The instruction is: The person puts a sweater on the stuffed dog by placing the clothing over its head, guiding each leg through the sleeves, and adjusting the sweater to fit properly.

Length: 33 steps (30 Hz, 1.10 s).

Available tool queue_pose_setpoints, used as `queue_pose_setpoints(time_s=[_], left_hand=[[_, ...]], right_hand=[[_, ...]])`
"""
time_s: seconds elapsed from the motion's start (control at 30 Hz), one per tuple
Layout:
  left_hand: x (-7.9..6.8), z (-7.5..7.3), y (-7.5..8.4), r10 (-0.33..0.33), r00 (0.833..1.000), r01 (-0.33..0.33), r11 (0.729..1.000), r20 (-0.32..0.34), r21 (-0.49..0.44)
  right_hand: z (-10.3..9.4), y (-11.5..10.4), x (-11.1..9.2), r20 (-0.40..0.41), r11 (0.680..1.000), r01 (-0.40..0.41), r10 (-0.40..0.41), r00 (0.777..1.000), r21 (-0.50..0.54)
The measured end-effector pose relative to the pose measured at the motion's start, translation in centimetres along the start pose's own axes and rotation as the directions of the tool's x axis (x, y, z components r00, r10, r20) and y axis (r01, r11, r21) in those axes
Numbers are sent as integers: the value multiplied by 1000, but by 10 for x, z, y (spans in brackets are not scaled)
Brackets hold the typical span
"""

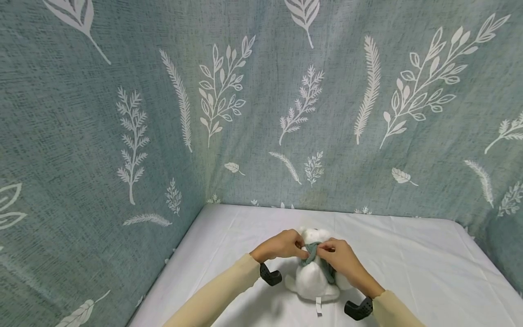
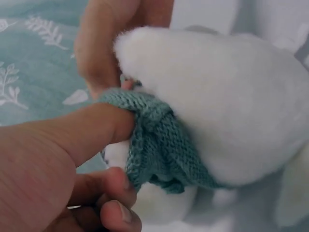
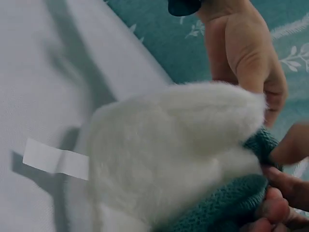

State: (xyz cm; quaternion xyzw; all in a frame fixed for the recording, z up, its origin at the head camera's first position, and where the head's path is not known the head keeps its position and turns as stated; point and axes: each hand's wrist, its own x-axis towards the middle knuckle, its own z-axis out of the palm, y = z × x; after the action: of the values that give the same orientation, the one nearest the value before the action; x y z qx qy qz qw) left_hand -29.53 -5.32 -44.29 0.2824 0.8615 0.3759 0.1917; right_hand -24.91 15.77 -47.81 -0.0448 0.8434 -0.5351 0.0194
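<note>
A white plush toy [image 1: 311, 280] sits upright on the white surface, a knitted grey-green scarf [image 1: 312, 251] round its neck. My left hand [image 1: 284, 245] is at the scarf's left side. In the left wrist view its thumb presses into the knotted part of the scarf [image 2: 166, 140], with the other fingers curled below. From the right, my right hand [image 1: 342, 260] pinches the scarf near the neck. The right wrist view has its fingertips [image 3: 276, 205] against the knit, beside the plush toy's body [image 3: 169, 140]. The scarf's far side is hidden.
A white fabric tag [image 1: 318, 306] hangs from the toy's lower edge. The white sheet [image 1: 229, 231] spreads around the toy. Teal curtains [image 1: 261, 104] with a white leaf pattern stand behind and at both sides. A black wrist device [image 1: 270, 274] is on the left arm.
</note>
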Motion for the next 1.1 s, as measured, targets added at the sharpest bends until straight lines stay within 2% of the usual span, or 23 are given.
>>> queue_pose_setpoints(time_s=[0.17, 0.33, 0.57, 0.83, 0.97, 1.1], left_hand=[[-2, 0, 2, -53, 998, 51, 997, -18, -63], [-3, -3, 0, -46, 996, 40, 995, -70, -92], [-6, -9, -1, -39, 991, 26, 994, -129, -104], [-3, -13, -4, -53, 989, 38, 993, -136, -111], [-3, -13, -4, -37, 992, 22, 992, -119, -123], [-3, -10, -4, -22, 995, 13, 997, -101, -80]], right_hand=[[-1, -3, 0, 27, 997, -62, 60, 998, 54], [1, -3, -3, -3, 997, -52, 53, 999, 62], [-2, -5, -14, -7, 998, -34, 33, 999, -49], [-11, 2, -22, 3, 993, -26, 27, 1000, -111], [-15, 2, -24, 5, 990, -25, 26, 1000, -137], [-15, 0, -24, 6, 989, -18, 19, 1000, -145]])
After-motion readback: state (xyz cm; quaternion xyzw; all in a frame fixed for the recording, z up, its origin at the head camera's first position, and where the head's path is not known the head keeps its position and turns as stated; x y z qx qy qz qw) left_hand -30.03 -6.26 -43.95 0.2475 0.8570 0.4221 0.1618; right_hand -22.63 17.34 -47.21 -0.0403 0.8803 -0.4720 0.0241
